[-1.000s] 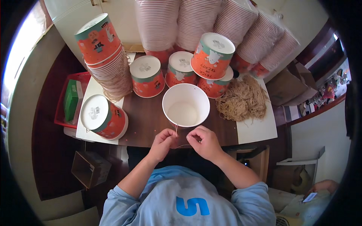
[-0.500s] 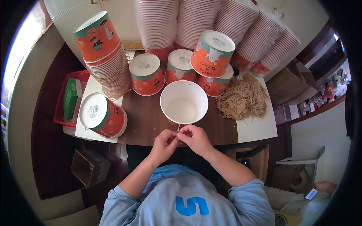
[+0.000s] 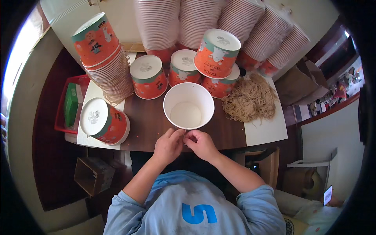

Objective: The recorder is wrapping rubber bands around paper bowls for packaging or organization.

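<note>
An upright white paper bucket [image 3: 188, 94] stands open-side up near the table's front edge. Right below its near rim my two hands meet, fingertips almost touching. My left hand [image 3: 168, 147] is closed in a pinch against the bucket's near side. Beside it my right hand [image 3: 202, 145] pinches too, thumb and forefinger together. Between them runs a thin tan cord at the rim, mostly covered by my fingers. A tangled heap of the same tan cord [image 3: 250, 98] lies to the right of the bucket.
Upturned orange-and-green buckets [image 3: 148, 78] stand behind, one stacked on another [image 3: 216, 58]. A tall corded stack [image 3: 111, 74] and a tilted bucket [image 3: 113, 125] are at left. Plastic-wrapped bucket stacks [image 3: 158, 25] line the back. A person's phone [image 3: 328, 195] shows at lower right.
My hands have moved up against the bucket's near rim, and the cord that showed between them is now mostly hidden. At lower right, the other person's phone has turned upright.
</note>
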Action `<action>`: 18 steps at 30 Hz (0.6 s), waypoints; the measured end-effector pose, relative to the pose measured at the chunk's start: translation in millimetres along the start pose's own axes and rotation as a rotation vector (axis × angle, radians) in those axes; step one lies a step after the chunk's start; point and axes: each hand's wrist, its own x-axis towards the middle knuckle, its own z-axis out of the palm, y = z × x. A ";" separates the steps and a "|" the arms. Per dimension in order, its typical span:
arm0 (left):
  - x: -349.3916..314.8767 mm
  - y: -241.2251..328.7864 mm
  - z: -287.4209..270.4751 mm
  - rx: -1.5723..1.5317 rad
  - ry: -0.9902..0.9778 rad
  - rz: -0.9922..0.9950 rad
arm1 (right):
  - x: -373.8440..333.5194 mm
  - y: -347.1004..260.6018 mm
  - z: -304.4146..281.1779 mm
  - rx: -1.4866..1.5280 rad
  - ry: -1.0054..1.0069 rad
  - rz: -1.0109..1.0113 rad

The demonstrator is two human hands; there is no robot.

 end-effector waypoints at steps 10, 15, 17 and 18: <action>-0.9 -1.6 20.9 -0.141 0.302 -0.153 | 4.8 2.5 6.3 -0.118 0.163 -0.134; -5.4 -7.1 22.4 -0.112 0.357 -0.136 | 9.5 4.6 10.7 -0.272 0.304 -0.323; -4.8 -3.8 21.6 -0.091 0.386 -0.103 | 14.0 9.3 11.4 -0.519 0.382 -0.606; -4.7 0.3 20.0 -0.110 0.384 -0.132 | 16.3 10.8 13.0 -0.516 0.384 -0.603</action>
